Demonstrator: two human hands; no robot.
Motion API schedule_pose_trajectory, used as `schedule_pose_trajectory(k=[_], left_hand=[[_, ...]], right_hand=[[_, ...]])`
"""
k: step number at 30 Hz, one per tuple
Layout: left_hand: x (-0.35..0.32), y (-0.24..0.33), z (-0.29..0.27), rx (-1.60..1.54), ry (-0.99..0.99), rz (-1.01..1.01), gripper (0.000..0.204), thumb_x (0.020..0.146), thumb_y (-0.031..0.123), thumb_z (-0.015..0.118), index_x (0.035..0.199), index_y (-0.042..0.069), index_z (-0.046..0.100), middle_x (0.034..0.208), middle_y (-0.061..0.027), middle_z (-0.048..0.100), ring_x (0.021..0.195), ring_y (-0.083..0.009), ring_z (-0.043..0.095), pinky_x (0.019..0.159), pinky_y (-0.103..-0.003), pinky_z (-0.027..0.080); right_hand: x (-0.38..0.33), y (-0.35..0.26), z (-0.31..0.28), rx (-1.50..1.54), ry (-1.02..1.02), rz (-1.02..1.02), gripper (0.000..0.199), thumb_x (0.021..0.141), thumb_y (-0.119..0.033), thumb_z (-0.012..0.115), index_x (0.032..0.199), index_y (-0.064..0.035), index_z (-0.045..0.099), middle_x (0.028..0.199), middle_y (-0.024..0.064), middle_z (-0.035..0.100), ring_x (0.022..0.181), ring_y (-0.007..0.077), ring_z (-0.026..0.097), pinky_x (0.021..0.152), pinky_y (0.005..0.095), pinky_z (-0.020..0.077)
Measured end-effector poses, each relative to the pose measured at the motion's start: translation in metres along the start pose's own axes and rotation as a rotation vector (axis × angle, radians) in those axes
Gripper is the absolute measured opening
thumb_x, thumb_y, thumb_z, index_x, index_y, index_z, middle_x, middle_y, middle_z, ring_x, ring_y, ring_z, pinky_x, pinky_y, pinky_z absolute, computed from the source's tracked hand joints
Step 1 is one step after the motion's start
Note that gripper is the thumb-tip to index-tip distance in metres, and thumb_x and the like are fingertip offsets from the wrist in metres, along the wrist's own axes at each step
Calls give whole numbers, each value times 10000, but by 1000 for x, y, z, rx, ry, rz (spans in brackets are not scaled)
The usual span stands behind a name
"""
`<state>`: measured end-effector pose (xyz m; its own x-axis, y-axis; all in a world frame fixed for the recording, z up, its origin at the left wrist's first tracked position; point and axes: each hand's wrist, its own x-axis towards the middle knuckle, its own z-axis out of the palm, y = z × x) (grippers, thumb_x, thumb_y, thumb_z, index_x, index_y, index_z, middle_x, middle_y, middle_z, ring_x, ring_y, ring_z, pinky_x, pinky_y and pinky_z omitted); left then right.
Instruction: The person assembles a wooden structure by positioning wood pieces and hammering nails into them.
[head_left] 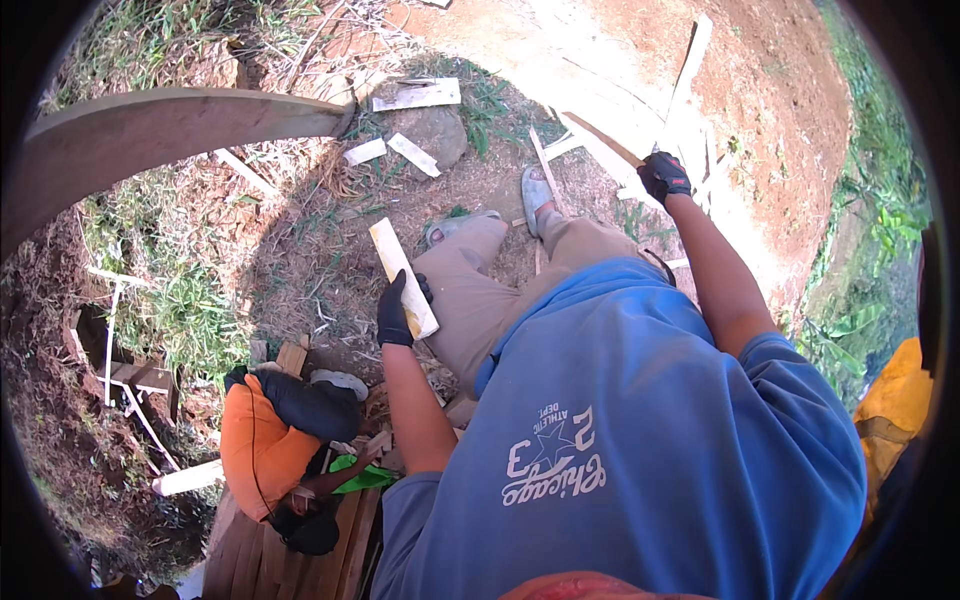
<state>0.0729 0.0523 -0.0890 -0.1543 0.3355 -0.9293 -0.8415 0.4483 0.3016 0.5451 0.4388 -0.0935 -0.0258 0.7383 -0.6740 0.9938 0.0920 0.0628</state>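
Head view, looking straight down over a blue shirt and khaki trousers to bare, grassy dirt.

Left hand (400, 312), black glove, centre-left of frame: fingers wrapped around the lower end of a short pale wood piece (398, 270). The piece runs up and slightly left from the glove, its free end above the ground beside the left knee.

Right hand (663, 176), black glove, upper right: fingers closed around one end of a long thin stick (603, 139) that slants up-left from the fist. Arm fully extended. What lies under the stick's far end cannot be told.

Ground, upper centre: several pale wood offcuts (417, 96) scattered near a grey stone (440, 135). More long pale slats (690, 70) lie on reddish earth at upper right, just beside the right hand.

Both feet in grey shoes (536, 190), centre frame.

Lower left: an orange and black bag (262, 447) rests on stacked brown planks (250, 560). A curved wooden board (160, 125) crosses the upper left.
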Motion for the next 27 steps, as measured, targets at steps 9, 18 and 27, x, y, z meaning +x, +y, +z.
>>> schedule_pose_trajectory(k=[9,18,27], left_hand=[[23,-33,-8,-155,-236,-201,358,1015,293,723,1235,22,643,908,-127,726,722,-239,713,682,-396,616],[9,-36,-29,-296,-157,-107,331,1025,289,707,1231,46,616,903,-124,716,712,-233,703,680,-392,607],[-42,-95,82,-179,229,-50,322,1033,203,690,1279,6,625,849,-139,732,666,-240,724,624,-389,613]], right_hand=[[46,-103,-94,-197,-28,-20,285,923,-280,647,927,-49,812,1065,194,786,950,342,763,878,443,597],[-27,-279,-350,-198,-234,-296,266,866,-133,733,1072,4,829,642,53,683,471,123,616,424,293,473],[229,-333,-311,-389,109,-1120,398,931,-284,763,1253,-52,731,996,107,747,823,199,674,696,351,518]])
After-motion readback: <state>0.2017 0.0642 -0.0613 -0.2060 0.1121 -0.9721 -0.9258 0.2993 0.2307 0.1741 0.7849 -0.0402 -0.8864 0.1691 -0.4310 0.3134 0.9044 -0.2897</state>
